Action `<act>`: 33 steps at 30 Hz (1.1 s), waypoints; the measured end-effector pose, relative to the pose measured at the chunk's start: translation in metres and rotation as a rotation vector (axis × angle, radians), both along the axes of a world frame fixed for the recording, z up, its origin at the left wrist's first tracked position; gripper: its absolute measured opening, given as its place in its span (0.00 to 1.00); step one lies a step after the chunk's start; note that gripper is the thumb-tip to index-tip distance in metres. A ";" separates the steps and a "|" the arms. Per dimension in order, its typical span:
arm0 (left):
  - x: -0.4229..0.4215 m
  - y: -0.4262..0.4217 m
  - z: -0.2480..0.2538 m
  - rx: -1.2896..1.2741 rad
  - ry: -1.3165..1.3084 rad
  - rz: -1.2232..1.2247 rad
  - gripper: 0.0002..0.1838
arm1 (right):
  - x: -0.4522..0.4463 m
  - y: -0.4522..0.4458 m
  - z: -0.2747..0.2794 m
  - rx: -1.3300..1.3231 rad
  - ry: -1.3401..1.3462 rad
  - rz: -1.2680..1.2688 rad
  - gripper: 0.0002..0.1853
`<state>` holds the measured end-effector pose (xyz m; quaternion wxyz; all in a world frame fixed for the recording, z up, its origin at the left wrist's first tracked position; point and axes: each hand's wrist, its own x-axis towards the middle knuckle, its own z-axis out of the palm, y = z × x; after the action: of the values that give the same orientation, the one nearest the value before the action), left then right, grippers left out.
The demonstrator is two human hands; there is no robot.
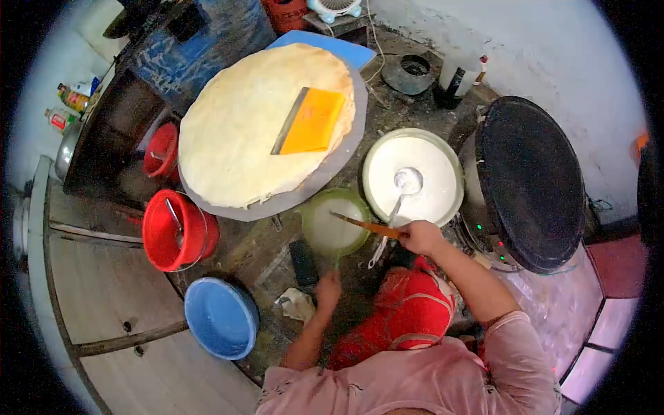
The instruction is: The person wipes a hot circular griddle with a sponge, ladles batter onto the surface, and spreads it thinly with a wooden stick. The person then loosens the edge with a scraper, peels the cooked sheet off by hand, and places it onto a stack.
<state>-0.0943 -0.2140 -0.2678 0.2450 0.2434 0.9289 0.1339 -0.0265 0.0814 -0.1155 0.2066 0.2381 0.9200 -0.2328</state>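
- Our right hand point(422, 238) is closing in a fist round a long, flat brown tool point(371, 225), hiding its near end.
- Its long axis is slanting leftward and slightly away, the dark tip pointing over a round green handled vessel point(311, 232).
- Our blurred left hand point(328, 289) is gripping that handle, obscuring its end.
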 end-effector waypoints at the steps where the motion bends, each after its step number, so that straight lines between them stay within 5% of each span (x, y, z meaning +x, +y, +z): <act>1: 0.010 0.004 0.023 0.202 -0.224 0.186 0.21 | -0.001 0.001 -0.003 -0.098 0.008 -0.039 0.17; 4: 0.029 0.007 -0.014 0.405 -0.285 0.307 0.20 | 0.001 0.002 -0.007 -0.212 0.021 -0.077 0.19; 9: -0.028 0.024 -0.059 0.021 -0.141 0.221 0.18 | 0.009 0.006 0.001 -0.085 -0.002 -0.001 0.18; 14: -0.033 0.022 -0.048 -0.003 -0.108 0.157 0.15 | 0.005 0.005 -0.007 0.148 -0.031 0.231 0.16; 18: 0.010 0.019 -0.044 0.432 -0.068 0.239 0.14 | -0.001 -0.010 -0.016 0.460 0.091 0.404 0.21; 19: -0.009 0.020 -0.051 0.105 -0.145 0.197 0.13 | 0.001 -0.011 -0.011 0.431 0.070 0.364 0.21; 24: -0.028 -0.007 -0.149 -0.133 0.331 -0.079 0.20 | 0.035 0.012 0.039 0.395 0.041 0.272 0.23; 25: -0.030 -0.009 -0.159 -0.097 0.108 0.094 0.21 | 0.043 0.014 0.055 0.380 0.110 0.226 0.24; 27: -0.029 0.023 -0.044 0.040 -0.270 0.344 0.25 | 0.065 0.028 0.050 0.319 0.102 0.167 0.24; 28: -0.020 0.030 -0.031 0.041 -0.270 0.330 0.25 | 0.075 0.032 0.048 0.253 0.101 0.114 0.23; 30: -0.005 0.045 -0.023 0.128 0.862 -0.063 0.28 | 0.091 0.032 0.053 0.267 0.042 0.080 0.22; 33: -0.007 0.085 -0.043 0.458 0.612 -0.247 0.27 | 0.129 0.028 0.044 0.087 0.319 -0.178 0.20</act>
<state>-0.1015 -0.1289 -0.3107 -0.0892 0.4303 0.8688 0.2284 0.1024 0.1093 -0.0710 0.0261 0.2875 0.9256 -0.2448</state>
